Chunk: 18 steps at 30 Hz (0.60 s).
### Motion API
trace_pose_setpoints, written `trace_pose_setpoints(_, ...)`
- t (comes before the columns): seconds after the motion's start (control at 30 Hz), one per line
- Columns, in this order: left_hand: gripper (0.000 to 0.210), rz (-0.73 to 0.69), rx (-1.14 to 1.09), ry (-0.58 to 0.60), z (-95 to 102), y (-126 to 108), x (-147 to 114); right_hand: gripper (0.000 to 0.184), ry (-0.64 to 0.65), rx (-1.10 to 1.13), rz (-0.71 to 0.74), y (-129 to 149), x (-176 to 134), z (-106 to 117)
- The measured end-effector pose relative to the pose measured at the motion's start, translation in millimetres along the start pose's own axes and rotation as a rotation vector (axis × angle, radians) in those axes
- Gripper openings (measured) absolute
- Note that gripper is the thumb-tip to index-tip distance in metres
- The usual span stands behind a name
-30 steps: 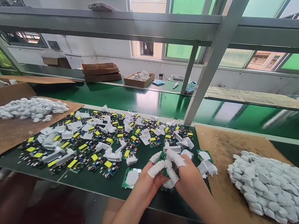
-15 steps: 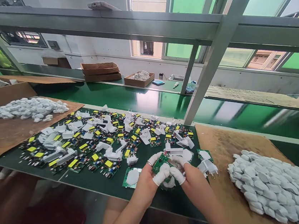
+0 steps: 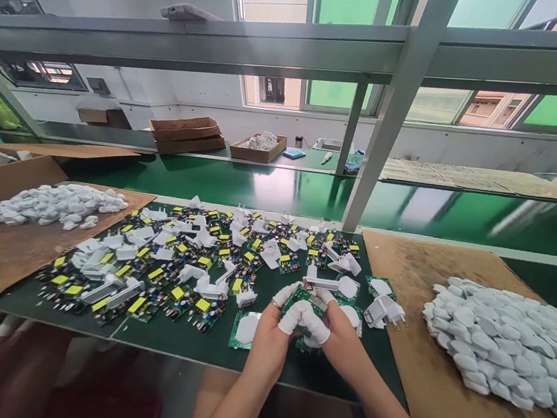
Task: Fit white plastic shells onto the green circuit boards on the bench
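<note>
In the lower middle of the frame, the left hand [image 3: 271,336] and right hand [image 3: 342,334] are both curled closed around one board [image 3: 297,297], though they hide most of it, so I'd guess an uneven push could tip it out.

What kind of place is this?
Likely an electronics assembly shop: circuit boards and white plug housings cover much of the dark green bench, white pieces are heaped on cardboard, and the left hand and right hand hold a green board.
</note>
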<state>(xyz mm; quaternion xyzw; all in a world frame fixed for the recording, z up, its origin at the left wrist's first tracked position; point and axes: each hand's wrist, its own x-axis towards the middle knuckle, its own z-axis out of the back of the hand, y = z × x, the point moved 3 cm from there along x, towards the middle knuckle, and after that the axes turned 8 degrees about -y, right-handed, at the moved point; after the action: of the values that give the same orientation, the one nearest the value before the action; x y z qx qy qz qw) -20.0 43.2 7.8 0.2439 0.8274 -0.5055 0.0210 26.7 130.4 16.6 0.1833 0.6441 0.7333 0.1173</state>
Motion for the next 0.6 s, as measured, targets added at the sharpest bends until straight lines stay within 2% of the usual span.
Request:
trace_pose_setpoints(0.13,0.050,-0.012,0.049,-0.008,0.4,0.2,-2.0,0.033,-0.054,0.145,-0.036,0.2,3.8,-4.4)
trace_pose_setpoints(0.3,0.044,-0.056,0.048,0.070,4.7,1.8,-1.6,0.028,-0.026,0.311,-0.081,-2.0,4.3,-6.5)
trace_pose_setpoints(0.43,0.043,-0.004,-0.005,0.050,6.9,2.4,-2.6,0.032,0.030,0.184,-0.044,-2.0,2.8,-7.0)
trace_pose_setpoints(0.6,0.029,0.024,-0.118,-0.032,2.7,-2.2,-2.9,0.039,0.050,-0.010,0.078,-1.8,1.5,-7.7)
